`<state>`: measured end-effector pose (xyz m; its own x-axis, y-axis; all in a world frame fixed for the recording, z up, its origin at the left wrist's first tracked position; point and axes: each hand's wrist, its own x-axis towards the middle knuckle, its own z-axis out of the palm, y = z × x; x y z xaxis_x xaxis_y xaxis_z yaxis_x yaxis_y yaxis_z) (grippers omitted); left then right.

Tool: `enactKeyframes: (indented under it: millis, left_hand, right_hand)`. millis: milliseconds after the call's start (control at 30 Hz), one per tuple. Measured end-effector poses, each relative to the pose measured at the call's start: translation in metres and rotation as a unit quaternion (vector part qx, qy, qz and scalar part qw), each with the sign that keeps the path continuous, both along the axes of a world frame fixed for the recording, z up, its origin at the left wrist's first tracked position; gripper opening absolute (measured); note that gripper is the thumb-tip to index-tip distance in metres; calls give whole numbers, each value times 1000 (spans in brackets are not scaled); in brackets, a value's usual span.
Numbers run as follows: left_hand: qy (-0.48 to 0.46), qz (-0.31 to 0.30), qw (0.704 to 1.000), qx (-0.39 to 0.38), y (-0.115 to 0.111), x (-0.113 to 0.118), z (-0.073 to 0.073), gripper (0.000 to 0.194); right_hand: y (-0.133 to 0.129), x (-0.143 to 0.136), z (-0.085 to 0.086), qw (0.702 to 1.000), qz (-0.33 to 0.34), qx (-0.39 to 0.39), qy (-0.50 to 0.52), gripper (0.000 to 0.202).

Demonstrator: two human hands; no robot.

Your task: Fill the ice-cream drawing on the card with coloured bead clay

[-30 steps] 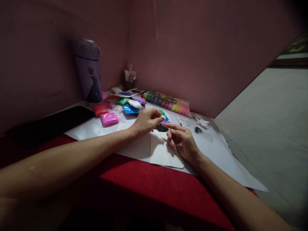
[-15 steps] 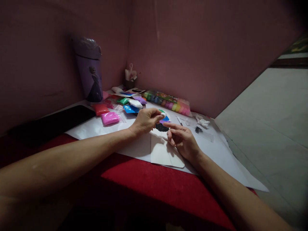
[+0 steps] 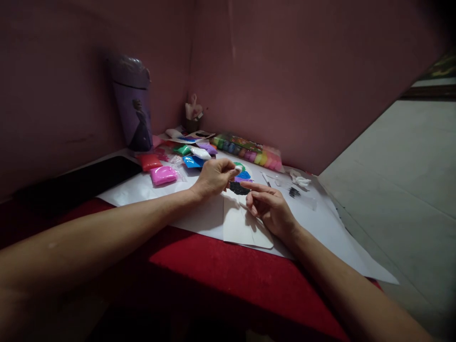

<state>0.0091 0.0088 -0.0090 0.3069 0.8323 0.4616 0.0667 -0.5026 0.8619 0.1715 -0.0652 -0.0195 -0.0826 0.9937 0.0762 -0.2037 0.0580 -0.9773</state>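
Head view: left hand (image 3: 213, 178) pinches white clay bit (image 3: 237, 168) — fingers curled.

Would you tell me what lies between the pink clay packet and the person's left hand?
In the head view, only bare white paper lies between the pink clay packet and the left hand, which pinches a white clay bit.

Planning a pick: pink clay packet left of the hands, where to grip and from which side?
Grip the pink clay packet across its short width, on the plump clay middle rather than the thin clear film edges. Come from above: it lies flat on the white paper sheet, the red packet sits close behind, and the near side is open.
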Motion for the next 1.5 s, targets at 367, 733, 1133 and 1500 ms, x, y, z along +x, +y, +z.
enactKeyframes:
  millis: [367, 733, 1133, 1500]
  left_hand:
    - [18, -37, 999, -25, -1, 0, 1, 16]
    - [45, -84, 995, 36, -10, 2, -6, 5]
    - [-79, -98, 982, -141, -1, 2, 4, 13]
    - [-95, -112, 967, -207, -5, 2, 9, 22]
  right_hand:
    - [-1, -2, 3, 1000, 0, -15, -6, 35]
    - [-1, -1, 3, 1000, 2, -17, -4, 34]
    - [2, 2, 4, 999, -22, -23, 44, 19]
    - [2, 0, 1, 999, -31, -17, 34, 24]
